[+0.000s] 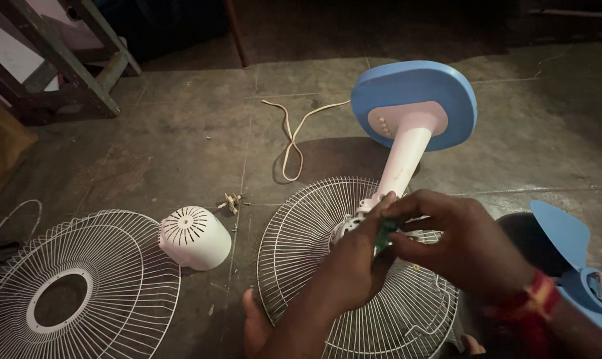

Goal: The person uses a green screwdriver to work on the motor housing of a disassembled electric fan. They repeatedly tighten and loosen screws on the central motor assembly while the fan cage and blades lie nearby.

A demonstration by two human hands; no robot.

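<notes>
Green-handled tool [385, 234] sits pinched between your two hands over the middle of the rear fan guard [301, 266], close to the white motor housing [351, 226] at the guard's centre. Your left hand [354, 262] is curled closed around the tool's lower part, and your right hand [460, 242] grips it from the other side with fingers bent in toward the left; a red band [537, 299] circles your right wrist. What kind of tool it is you cannot tell, since only a short green part shows between your fingers.

That guard lies flat on the concrete floor [181, 139], and the fan's white stem [404, 166] runs away from it to the blue base [417, 100], which is tipped on its edge. A cream power cord [294, 139] loops across the floor beside the base. To your left lies the front guard [75, 286], with the white motor cover [195, 236] touching its rim and a few small screws [233, 203] just beyond. Blue fan blades [573, 259] rest at your right.
</notes>
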